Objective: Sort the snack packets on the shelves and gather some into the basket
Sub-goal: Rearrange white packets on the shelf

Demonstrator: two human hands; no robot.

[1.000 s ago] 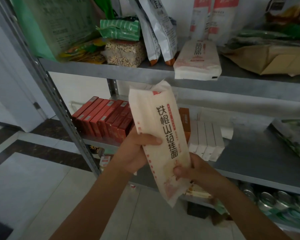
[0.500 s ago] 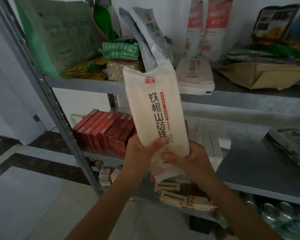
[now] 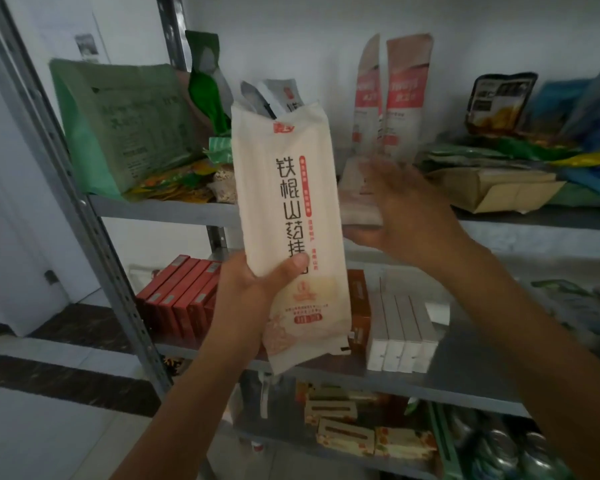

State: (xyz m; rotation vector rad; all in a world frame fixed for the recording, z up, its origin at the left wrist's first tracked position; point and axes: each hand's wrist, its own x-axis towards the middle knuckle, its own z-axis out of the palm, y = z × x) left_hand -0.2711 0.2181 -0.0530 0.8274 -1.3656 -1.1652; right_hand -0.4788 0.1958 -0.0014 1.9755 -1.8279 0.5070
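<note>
My left hand [image 3: 253, 299] grips a tall cream noodle packet [image 3: 288, 209] with dark and red print, holding it upright by its lower half in front of the shelves. My right hand [image 3: 406, 209] is off that packet and reaches to the upper shelf [image 3: 167, 209], where its fingers lie around a second, similar cream packet [image 3: 357, 199] lying flat at the shelf's front edge. That hand is blurred, so its hold on the flat packet is unclear. No basket is in view.
The upper shelf holds a green bag [image 3: 125, 129], two tall pink-and-white packets [image 3: 395, 98], a brown paper bag [image 3: 499, 188] and several other packets. The middle shelf carries red boxes [image 3: 177, 299] and white boxes [image 3: 402, 334]. Below lie snack boxes [image 3: 347, 434] and cans [image 3: 506, 448].
The noodle packet rose higher. My right hand let go of its lower end and moved up and right to the flat packet on the upper shelf; my left hand alone holds the upright one now.
</note>
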